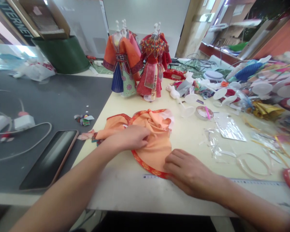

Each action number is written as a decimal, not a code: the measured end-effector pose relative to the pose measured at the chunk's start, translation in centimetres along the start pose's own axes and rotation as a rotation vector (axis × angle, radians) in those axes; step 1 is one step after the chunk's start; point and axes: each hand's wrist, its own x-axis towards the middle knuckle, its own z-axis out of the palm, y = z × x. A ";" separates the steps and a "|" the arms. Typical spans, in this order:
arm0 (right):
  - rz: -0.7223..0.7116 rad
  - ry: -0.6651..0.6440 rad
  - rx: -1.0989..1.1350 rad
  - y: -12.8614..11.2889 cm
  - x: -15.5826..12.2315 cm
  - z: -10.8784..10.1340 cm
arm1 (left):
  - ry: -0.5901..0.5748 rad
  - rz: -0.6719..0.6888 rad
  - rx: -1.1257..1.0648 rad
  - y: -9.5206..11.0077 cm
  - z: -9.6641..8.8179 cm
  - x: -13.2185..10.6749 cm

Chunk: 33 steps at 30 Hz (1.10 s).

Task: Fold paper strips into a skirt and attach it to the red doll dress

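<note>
A small orange doll garment [157, 151] with a red patterned border lies spread and creased on the cream tabletop. My left hand [135, 137] rests across its middle with curled fingers pinching the cloth; the fingertips are partly hidden. At the garment's lower right corner, my right hand [183, 169] has its fingers closed on the edge, beside the red border. A metal ruler [251, 182] lies along the front of the table, its left end just below the border. Some pinkish cloth [86, 135] pokes out left of my left forearm.
Dressed doll stands, one in orange [120, 48] and one in red [154, 67], rise at the back. On the right are a small bowl [205, 112], plastic bags [229, 127] and heaped scraps. A phone [50, 159] and a white cable [42, 141] lie on the grey mat.
</note>
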 end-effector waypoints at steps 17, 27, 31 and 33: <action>0.069 0.050 0.040 0.3 -5.2 1.6 | -0.012 0.052 -0.093 2.0 0.0 -4.9; 0.095 0.063 0.032 0.4 -5.5 1.9 | 0.236 0.176 0.270 -0.1 3.5 -5.5; 0.103 0.061 0.055 0.2 -5.6 1.7 | 0.298 0.217 0.250 -0.1 4.1 -4.9; 0.112 0.057 0.104 -0.1 -5.6 1.4 | 0.331 0.221 0.224 -0.1 4.1 -5.0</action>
